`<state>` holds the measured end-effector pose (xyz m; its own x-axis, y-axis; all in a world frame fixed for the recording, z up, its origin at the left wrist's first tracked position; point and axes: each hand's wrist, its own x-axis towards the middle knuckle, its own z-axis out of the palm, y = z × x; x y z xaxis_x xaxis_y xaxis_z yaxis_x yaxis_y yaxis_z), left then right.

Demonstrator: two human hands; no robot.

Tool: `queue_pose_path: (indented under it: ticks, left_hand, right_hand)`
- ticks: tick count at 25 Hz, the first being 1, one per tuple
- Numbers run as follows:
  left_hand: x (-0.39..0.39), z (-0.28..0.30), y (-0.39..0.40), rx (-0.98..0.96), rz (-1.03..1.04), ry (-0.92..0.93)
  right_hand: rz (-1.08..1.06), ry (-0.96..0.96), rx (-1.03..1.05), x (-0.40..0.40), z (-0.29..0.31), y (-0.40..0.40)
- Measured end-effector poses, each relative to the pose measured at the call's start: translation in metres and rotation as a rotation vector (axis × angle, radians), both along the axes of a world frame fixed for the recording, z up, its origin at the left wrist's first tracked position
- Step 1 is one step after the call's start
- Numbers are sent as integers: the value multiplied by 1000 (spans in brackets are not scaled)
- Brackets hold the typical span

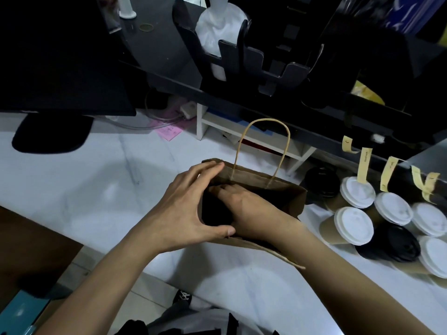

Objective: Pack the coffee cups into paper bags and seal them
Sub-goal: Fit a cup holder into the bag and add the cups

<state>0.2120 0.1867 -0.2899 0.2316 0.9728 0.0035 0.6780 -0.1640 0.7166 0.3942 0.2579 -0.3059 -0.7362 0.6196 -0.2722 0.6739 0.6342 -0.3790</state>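
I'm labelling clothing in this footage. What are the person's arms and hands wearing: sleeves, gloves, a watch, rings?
Nothing shows on either. The left hand and right hand are bare, with no gloves and no rings visible on the fingers. Both forearms are uncovered right to the bottom of the head view: no sleeve edge, watch or wristband is in view.

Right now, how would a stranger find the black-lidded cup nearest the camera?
Start at the brown paper bag on the white counter, then look right to the cluster of lidded paper cups. It sits low in the cluster, its black plastic lid ringed by white-lidded cups.
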Motion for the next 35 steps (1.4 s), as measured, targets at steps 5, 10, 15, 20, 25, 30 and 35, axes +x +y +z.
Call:
queue_pose_path:
  ticks: [5, 10, 15, 20, 25, 30, 35]
  left_hand:
    - [2, -1, 1, 1, -10, 1]
    - [9, 0, 4, 5, -53, 28]
    - [18, -1, 8, 22, -95, 19]
    - [27, -2, 14, 17, -114, 13]
    - [32, -2, 18, 23, -104, 20]
    - [30, 0, 15, 19, -91, 31]
    - [27, 3, 9, 13, -63, 52]
  right_hand:
    - [-139, 130, 0, 23, 11, -7]
    - [-328, 208, 24, 52, 35, -19]
    - [-525, 355, 146, 79, 52, -32]
    - [-763, 548, 278, 112, 61, -39]
    - [-1022, 605, 373, 145, 53, -41]
    - [-1059, 242, 414, 166, 17, -30]
    - [-887, -131, 416, 168, -8, -3]
